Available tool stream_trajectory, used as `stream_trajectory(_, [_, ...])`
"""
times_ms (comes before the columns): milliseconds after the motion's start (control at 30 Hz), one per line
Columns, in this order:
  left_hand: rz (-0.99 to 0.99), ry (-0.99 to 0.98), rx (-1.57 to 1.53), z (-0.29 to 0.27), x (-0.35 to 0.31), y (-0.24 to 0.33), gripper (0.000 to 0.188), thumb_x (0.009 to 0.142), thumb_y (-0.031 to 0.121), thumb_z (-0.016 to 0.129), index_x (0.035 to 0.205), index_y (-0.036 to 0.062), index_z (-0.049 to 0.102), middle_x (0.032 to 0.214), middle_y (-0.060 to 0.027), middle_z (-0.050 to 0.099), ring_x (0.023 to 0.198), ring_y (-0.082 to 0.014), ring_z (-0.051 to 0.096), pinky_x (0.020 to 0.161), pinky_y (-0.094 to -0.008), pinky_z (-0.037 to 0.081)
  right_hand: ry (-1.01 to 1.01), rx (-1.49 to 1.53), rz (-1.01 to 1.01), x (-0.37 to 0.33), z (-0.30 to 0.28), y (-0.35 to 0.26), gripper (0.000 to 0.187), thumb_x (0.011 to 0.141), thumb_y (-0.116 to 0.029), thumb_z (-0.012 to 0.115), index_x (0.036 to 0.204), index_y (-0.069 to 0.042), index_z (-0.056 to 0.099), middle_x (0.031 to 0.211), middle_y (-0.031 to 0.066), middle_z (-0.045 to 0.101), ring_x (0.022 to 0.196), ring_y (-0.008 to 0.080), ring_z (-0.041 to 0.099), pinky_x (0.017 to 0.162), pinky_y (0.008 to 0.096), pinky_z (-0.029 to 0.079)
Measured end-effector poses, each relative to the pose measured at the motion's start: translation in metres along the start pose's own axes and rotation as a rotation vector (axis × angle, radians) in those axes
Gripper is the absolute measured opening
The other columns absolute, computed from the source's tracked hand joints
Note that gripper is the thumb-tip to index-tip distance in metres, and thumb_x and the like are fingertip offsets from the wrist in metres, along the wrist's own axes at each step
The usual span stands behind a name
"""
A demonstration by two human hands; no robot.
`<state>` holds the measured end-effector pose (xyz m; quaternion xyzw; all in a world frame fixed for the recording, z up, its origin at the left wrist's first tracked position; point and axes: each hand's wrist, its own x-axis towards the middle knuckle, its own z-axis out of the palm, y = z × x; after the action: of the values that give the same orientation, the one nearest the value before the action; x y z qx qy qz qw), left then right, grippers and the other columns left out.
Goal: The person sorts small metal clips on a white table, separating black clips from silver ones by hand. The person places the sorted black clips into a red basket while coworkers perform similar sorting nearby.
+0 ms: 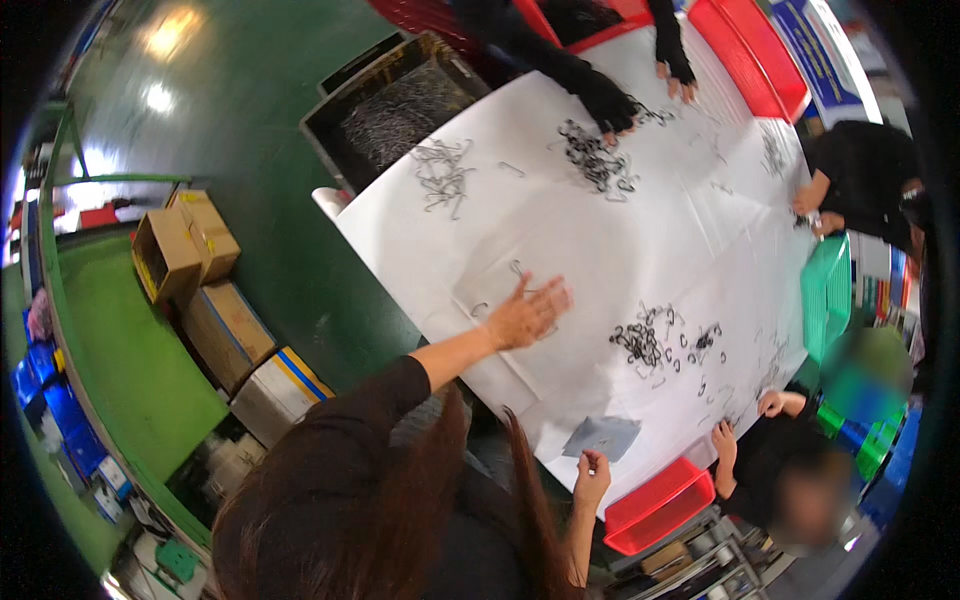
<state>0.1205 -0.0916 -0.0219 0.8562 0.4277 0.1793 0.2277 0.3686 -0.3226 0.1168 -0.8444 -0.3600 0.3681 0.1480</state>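
Note:
My left hand [528, 315] is stretched palm-down over the white-covered table [590, 255], its fingers spread and a little blurred. Beside and under it lie a few thin bent metal hooks [480, 309]. At the table's near edge, my right hand [592, 478] has its fingers curled into a pinch; whatever they hold is too small to name. Just beyond those fingers lies a flat grey plastic bag [602, 437] with something small and pale on it. A loose pile of dark metal hooks [640, 345] spreads to the right of my left hand.
More hooks lie in piles at the far side [595, 160] and far left [440, 178]. A black crate [400, 110] of metal pieces stands beyond the left edge. Red baskets [660, 505] and a green basket [827, 300] flank the table. Co-workers' hands [612, 115] work around it.

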Motion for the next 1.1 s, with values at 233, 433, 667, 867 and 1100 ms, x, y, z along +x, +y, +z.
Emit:
stream_trajectory(233, [-0.596, 0.798, 0.135, -0.133, 0.002, -0.213, 0.033, 0.081, 0.011, 0.059, 0.113, 0.0084, 0.053, 0.116, -0.0111, 0.052, 0.118, -0.0317, 0.043, 0.105, -0.0524, 0.021, -0.174, -0.175, -0.054, 0.045, 0.066, -0.065, 0.013, 0.082, -0.006, 0.060, 0.093, 0.000, 0.063, 0.086, 0.0116, 0.064, 0.078, 0.0200, 0.062, 0.072, 0.0311, 0.048])
stream_trajectory(433, [-0.711, 0.657, -0.186, -0.164, -0.009, -0.353, 0.012, 0.080, 0.009, 0.062, 0.090, 0.0053, 0.066, 0.091, -0.0092, 0.062, 0.093, -0.0265, 0.057, 0.080, -0.0376, 0.046, -0.370, -0.328, -0.090, 0.043, 0.117, -0.132, 0.014, 0.082, -0.008, 0.061, 0.093, 0.000, 0.063, 0.085, 0.0125, 0.064, 0.078, 0.0217, 0.062, 0.072, 0.0323, 0.048])
stream_trajectory(667, [-0.282, -0.096, 0.179, -0.131, 0.026, -0.411, 0.018, 0.081, 0.013, 0.059, 0.097, 0.0159, 0.066, 0.109, -0.0020, 0.057, 0.109, -0.0228, 0.047, 0.088, -0.0350, 0.040, -0.375, -0.360, -0.092, 0.043, 0.122, -0.153, 0.014, 0.083, -0.009, 0.061, 0.094, 0.000, 0.063, 0.087, 0.0128, 0.064, 0.077, 0.0200, 0.062, 0.069, 0.0309, 0.048])
stream_trajectory(867, [-0.115, -0.314, 0.506, -0.115, 0.051, -0.417, 0.027, 0.084, 0.014, 0.054, 0.108, 0.0200, 0.064, 0.117, -0.0005, 0.055, 0.116, -0.0189, 0.044, 0.093, -0.0342, 0.036, -0.346, -0.350, 0.025, 0.042, 0.125, -0.164, 0.014, 0.082, -0.006, 0.061, 0.095, 0.000, 0.063, 0.086, 0.0111, 0.065, 0.075, 0.0189, 0.062, 0.068, 0.0298, 0.049])
stream_trajectory(1100, [-0.174, -0.308, 0.483, -0.114, 0.054, -0.415, 0.030, 0.082, 0.014, 0.055, 0.111, 0.0185, 0.064, 0.119, -0.0007, 0.056, 0.115, -0.0175, 0.045, 0.092, -0.0346, 0.037, -0.346, -0.251, 0.051, 0.035, 0.137, -0.154, 0.013, 0.082, -0.007, 0.062, 0.094, -0.001, 0.063, 0.085, 0.0103, 0.064, 0.073, 0.0181, 0.061, 0.068, 0.0297, 0.048])
